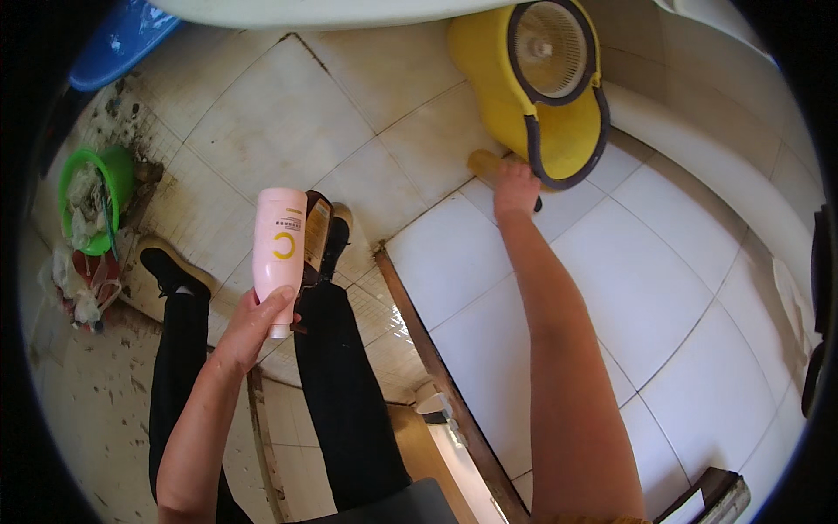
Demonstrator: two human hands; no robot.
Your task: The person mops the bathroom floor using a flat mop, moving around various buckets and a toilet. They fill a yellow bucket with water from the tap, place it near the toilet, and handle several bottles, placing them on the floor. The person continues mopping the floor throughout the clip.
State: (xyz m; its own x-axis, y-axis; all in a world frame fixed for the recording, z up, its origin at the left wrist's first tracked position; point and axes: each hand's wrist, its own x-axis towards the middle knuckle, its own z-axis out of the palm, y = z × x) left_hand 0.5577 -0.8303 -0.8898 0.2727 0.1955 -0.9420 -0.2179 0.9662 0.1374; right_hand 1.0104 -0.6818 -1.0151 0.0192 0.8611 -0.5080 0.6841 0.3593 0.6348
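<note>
My left hand (258,321) grips a pink plastic bottle (280,249) near its narrow white cap, which points down towards me. A second, brown bottle (317,236) with a printed label lies against its right side, partly hidden, and its neck reaches my left hand's fingers. My right hand (516,191) is stretched forward, closed around a yellowish bottle (483,164), beside the front of a yellow mop bucket (497,98). A small dark part shows at the right of that hand.
A green bin (124,173) holding plastic bags stands at the left, with more bags (85,295) below it. A blue basin (124,46) is at upper left. A white rim (314,16) crosses the top. A brown edge strip (425,347) divides the tiles.
</note>
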